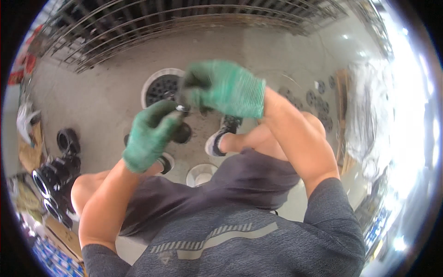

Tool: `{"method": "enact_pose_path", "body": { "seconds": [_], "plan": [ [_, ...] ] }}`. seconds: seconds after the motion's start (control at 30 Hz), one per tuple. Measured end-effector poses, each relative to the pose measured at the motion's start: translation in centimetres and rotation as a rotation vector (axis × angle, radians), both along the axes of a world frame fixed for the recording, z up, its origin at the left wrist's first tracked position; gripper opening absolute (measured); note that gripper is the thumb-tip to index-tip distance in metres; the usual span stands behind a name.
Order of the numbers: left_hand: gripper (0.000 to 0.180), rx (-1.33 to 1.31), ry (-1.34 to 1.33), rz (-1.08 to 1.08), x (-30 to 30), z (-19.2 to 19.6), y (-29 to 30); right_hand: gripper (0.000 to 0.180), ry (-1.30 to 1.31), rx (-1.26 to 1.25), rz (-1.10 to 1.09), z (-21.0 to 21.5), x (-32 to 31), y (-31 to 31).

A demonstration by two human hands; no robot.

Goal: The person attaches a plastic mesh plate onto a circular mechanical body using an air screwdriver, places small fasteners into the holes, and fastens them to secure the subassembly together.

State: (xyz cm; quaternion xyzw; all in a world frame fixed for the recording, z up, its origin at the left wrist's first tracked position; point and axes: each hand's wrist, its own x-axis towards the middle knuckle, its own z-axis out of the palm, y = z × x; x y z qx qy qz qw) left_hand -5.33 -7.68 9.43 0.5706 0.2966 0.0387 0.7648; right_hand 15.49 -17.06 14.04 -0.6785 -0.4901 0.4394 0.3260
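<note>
Both my hands wear green gloves and meet in front of my chest. My left hand (148, 136) pinches a small metal ring-shaped part (182, 108) between thumb and fingers. My right hand (227, 87) curls over the same small part from above, fingers closed on it. Just below the hands a dark round part (182, 134) shows, partly hidden by my left glove; I cannot tell whether it is held. I am seated, knees apart, with my shoes (217, 141) on the concrete floor.
A white bucket (159, 83) of black round parts stands on the floor ahead. A smaller white container (201, 174) sits between my legs. Black rings (67, 141) pile up at left, round parts (318, 104) lie at right, and wire racks (152, 23) stand behind.
</note>
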Motion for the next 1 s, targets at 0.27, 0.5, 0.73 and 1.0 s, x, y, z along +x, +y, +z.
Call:
{"method": "enact_pose_path", "body": {
  "seconds": [0.27,0.5,0.73,1.0],
  "plan": [
    [0.022,0.04,0.141,0.075,0.3,-0.4,0.7,0.031,-0.269,0.195,-0.678,5.7,15.2,-9.3],
    [0.024,0.059,0.137,0.088,0.0,-2.0,2.2,0.048,-0.576,-0.796,-0.368,-27.9,16.8,-27.7],
    [0.025,0.134,0.189,0.201,1.6,-3.3,3.1,0.058,-0.312,-0.935,-0.687,-40.9,8.0,-32.5],
    [0.023,0.156,0.215,0.262,3.3,-2.9,2.5,0.055,-0.404,-0.848,-0.546,-43.1,10.1,-32.1]
  ]
}}
